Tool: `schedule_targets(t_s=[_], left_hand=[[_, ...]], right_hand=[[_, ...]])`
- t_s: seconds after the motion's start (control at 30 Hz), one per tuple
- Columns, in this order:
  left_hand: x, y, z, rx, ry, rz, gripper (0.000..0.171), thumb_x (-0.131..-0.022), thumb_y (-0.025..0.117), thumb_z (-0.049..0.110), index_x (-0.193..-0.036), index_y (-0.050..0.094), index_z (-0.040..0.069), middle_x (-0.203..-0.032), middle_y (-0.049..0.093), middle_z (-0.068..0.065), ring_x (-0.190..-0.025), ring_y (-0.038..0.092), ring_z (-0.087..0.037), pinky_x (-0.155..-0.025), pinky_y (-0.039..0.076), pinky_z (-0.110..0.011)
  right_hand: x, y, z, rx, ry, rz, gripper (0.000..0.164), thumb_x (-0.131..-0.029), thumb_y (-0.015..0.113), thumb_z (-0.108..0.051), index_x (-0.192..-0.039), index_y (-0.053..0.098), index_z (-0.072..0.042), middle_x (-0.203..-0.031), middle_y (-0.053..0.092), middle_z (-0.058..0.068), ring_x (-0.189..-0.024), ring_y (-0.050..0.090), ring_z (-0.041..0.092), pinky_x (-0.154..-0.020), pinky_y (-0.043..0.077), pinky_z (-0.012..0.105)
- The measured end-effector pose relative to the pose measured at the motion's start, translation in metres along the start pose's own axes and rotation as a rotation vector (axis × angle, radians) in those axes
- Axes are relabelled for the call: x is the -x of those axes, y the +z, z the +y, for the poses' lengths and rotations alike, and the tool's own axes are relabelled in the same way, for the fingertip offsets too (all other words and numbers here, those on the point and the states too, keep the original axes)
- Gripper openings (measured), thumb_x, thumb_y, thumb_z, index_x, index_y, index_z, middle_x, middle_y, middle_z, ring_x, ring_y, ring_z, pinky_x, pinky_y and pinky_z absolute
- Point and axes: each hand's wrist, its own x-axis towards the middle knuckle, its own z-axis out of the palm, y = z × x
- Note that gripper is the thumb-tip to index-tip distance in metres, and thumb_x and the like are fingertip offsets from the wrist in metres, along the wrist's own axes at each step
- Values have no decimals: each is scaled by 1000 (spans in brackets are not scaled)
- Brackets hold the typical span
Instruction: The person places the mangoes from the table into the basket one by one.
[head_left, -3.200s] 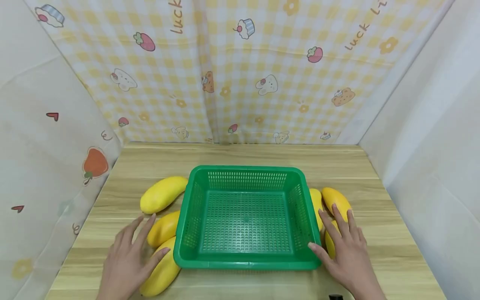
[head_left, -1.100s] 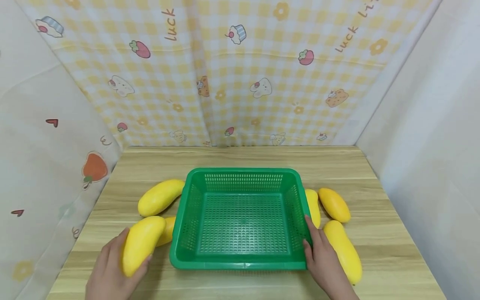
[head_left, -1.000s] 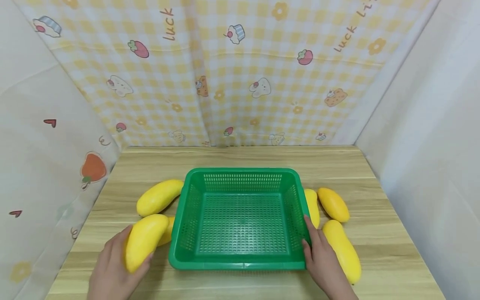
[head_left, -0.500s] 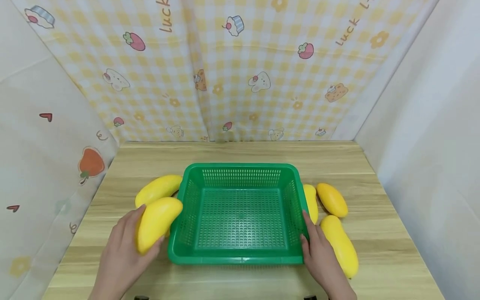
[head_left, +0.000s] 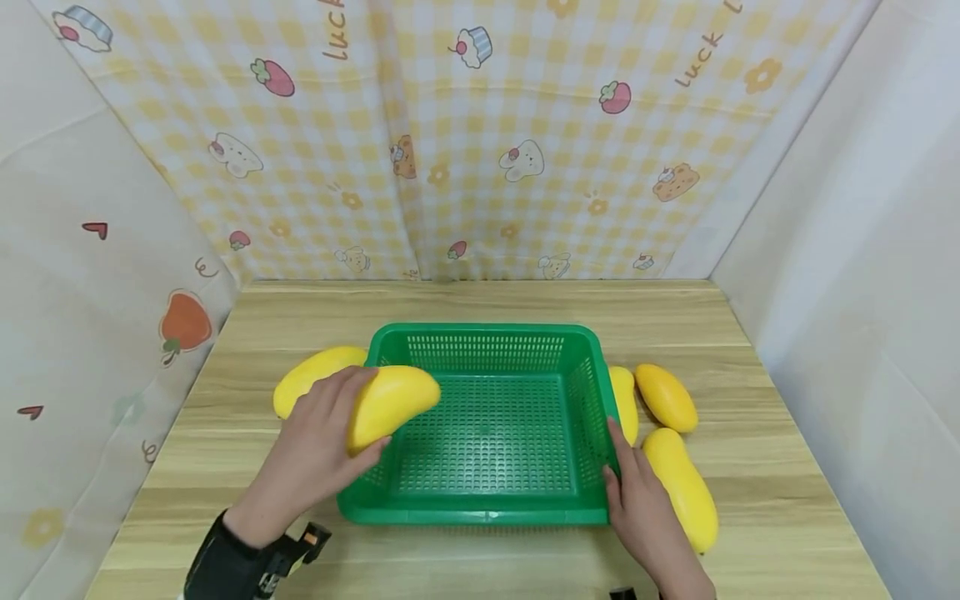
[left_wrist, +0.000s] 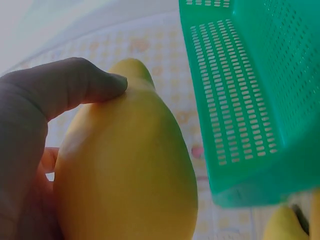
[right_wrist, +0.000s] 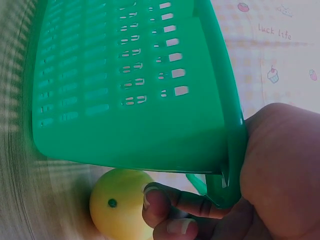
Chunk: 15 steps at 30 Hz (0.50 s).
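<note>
Left hand [head_left: 313,446] grasps a smooth yellow oblong mango [head_left: 393,403], probably firm and slippery, best held mid-body; right hand [head_left: 647,510] grips a green perforated plastic basket [head_left: 480,516].

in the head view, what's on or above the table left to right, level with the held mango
Leftmost mango, left hand, held mango, green basket, partly hidden mango, orange-yellow mango.
</note>
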Motion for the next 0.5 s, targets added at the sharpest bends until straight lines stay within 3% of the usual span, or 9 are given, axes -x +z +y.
schedule_targets(t_s=[0.3, 0.5], left_hand=[[-43, 13, 3, 17, 13, -194, 83, -75, 77, 40, -138, 38, 2, -124, 51, -15, -96, 55, -28, -75, 50, -43], [-57, 27, 2, -60, 83, -305, 85, -74, 78, 39, -139, 40, 0, -127, 50, -17, -107, 50, -32, -82, 48, -46]], right_hand=[[0, -2, -1, 9, -4, -20, 65, -94, 56, -3, -151, 24, -7, -108, 55, 22, -84, 59, 29, -70, 52, 44], [-1, -2, -2, -3, 15, -31, 65, -95, 55, -4, -151, 23, -8, -109, 55, 22, -83, 58, 26, -68, 52, 42]])
